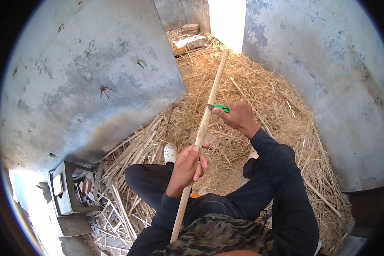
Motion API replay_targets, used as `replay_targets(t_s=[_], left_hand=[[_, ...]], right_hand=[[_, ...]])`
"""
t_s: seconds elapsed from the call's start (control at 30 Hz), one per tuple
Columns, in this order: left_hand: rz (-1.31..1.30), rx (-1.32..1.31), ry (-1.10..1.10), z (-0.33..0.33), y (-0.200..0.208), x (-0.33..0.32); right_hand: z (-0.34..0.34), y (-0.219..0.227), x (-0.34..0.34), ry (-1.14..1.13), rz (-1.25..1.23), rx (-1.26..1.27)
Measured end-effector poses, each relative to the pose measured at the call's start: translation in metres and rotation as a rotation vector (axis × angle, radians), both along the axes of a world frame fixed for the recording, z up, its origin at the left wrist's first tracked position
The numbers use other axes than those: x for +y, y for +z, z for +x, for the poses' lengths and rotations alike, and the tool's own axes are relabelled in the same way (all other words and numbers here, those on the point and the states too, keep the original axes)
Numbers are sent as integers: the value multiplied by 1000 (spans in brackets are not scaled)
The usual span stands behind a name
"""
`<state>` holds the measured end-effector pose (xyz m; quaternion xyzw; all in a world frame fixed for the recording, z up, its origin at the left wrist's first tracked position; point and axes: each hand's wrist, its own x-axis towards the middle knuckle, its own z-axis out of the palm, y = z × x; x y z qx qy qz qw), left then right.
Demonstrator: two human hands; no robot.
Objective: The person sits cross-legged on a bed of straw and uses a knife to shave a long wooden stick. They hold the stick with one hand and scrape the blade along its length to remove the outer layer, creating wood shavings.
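Observation:
A long pale strip of wood or bamboo (204, 123) runs slantwise from my lap up toward the bright gap at the far end. My left hand (187, 166) is closed round its lower part, the thumb lying along the top. In my right hand (239, 117) is a green-handled utility knife (222, 109), gripped with the thumb along it. Its dark blade touches the strip a little above the middle. The strip's lower end rests against my body, by the camouflage shirt (219, 237).
Shavings and split strips (277, 111) cover the floor around my legs. Weathered walls stand left (94, 72) and right (320, 85). At the lower left is a small box-like cabinet (68, 192) with odds and ends inside. Bricks (190, 28) lie at the far end.

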<state>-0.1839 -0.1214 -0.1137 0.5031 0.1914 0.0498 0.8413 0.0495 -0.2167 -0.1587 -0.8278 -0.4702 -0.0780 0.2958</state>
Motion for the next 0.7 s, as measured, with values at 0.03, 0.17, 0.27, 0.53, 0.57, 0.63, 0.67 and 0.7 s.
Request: replay_targets(t_s=[0.03,0.17,0.27,0.53,0.57,0.63,0.67,0.7], left_hand=[[20,-3,-9,-2,0,1],[150,35,-18,-11,8,3],[197,29,-25,-9,10,3],[126,75,-45,-39,12,-13],[99,71,-36,-41,10,-14],[80,63,-3,-41,14,-9],[74,59,-38,-41,15,-9],[86,85,-76,-45,15,-13]], right_hand=[[1,-4,1,5,-7,-16],[-24,-11,2,164,83,-138],[-8,-5,9,172,133,-237],[34,-23,12,-33,35,21],[17,-22,10,17,85,-9],[-7,-7,14,131,222,-73],[11,-17,13,62,71,-78],[37,-21,14,-43,45,15]])
